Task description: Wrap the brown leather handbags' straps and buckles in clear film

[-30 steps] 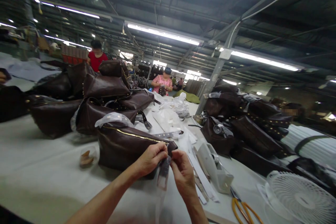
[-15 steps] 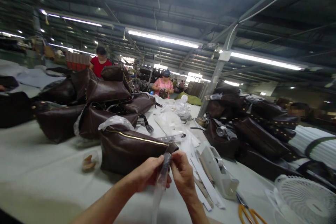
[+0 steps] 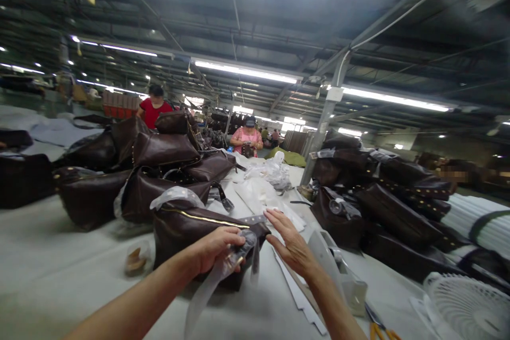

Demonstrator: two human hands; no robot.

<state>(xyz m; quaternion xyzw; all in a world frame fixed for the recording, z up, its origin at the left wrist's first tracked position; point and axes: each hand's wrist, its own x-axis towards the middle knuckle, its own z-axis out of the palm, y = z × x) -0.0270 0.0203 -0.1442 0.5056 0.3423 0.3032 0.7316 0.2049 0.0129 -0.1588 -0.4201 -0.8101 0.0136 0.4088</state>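
Note:
A dark brown leather handbag point(image 3: 179, 236) with a gold zipper along its top stands on the table in front of me. My left hand point(image 3: 219, 249) is closed on a plastic-wrapped strap point(image 3: 250, 241) at the bag's right end, its thumb on top. Loose clear film point(image 3: 205, 292) trails down below that hand. My right hand point(image 3: 290, 241) is open, fingers spread, beside the bag's right corner near a second strap point(image 3: 253, 219) lying behind it. Whether its fingertips touch that strap, I cannot tell.
More brown bags are piled at left point(image 3: 165, 149) and right point(image 3: 398, 212). A tape dispenser point(image 3: 353, 281), white strips point(image 3: 297, 289), orange-handled scissors point(image 3: 378, 326) and a white fan point(image 3: 472, 303) lie on the right. A small clear cup point(image 3: 137, 259) stands left. Two co-workers are farther back.
My right hand has let go of the wrapped strap and moved up and right, opening. My left hand still holds the strap, now shifted slightly left, with its film swung left.

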